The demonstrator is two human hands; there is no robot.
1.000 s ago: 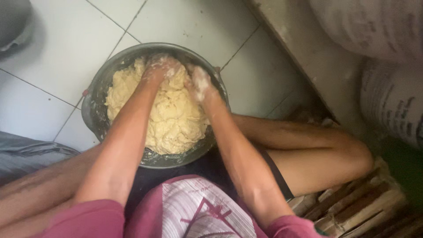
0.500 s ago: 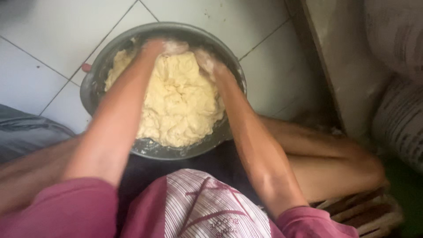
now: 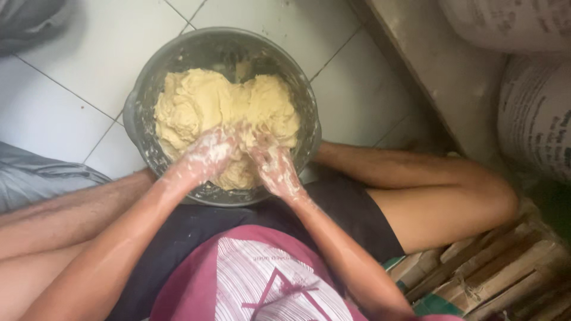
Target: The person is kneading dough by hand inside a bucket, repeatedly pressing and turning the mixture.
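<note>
A dark round metal bowl (image 3: 156,77) stands on the white tiled floor between my legs. It holds a big lump of pale yellow dough (image 3: 196,107). My left hand (image 3: 209,153) and my right hand (image 3: 270,161), both smeared with flour and dough, press side by side into the near edge of the lump, fingers dug into it. The far part of the dough lies bare.
White floor tiles (image 3: 83,65) surround the bowl. A grey cloth or bag (image 3: 41,178) lies at the left. A concrete ledge (image 3: 440,65) and printed sacks (image 3: 535,107) rise at the right. Wooden slats (image 3: 493,267) lie under my right leg.
Both hands have drawn back from the far rim of the bowl to the near edge of the dough. The far side of the lump now shows.
</note>
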